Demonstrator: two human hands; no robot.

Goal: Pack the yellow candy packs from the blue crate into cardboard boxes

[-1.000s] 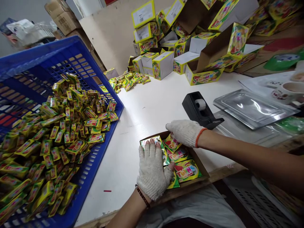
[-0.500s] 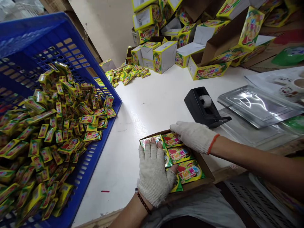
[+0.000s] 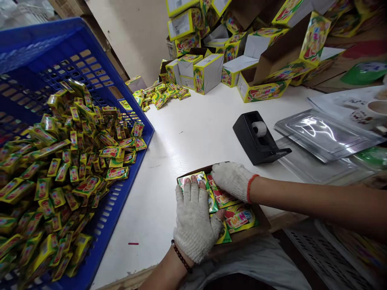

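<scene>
An open cardboard box [image 3: 262, 225] at the table's front edge holds small yellow-green packets [image 3: 240, 217] printed "TWINS", laid flat in rows. My left hand [image 3: 195, 217], in a white glove with bare fingertips, lies flat on the packets in the left row, fingers stretched out. My right hand [image 3: 231, 180], in a white glove with an orange cuff, rests across the upper packets of the right row near the far rim. Its fingers lie flat and hide part of those packets.
A tilted blue crate [image 3: 137, 167] full of small packets stands at left. Behind the box sits a black tape dispenser [image 3: 256, 139]. Loose packets [image 3: 163, 94] and printed cartons [image 3: 208, 72] are piled at the back. Clear plastic trays [image 3: 328, 133] and a cup [image 3: 373, 112] lie at right.
My right hand has shifted left from the box's far right rim, over the upper packets. My left hand has stayed flat on the left row. The view has moved slightly.
</scene>
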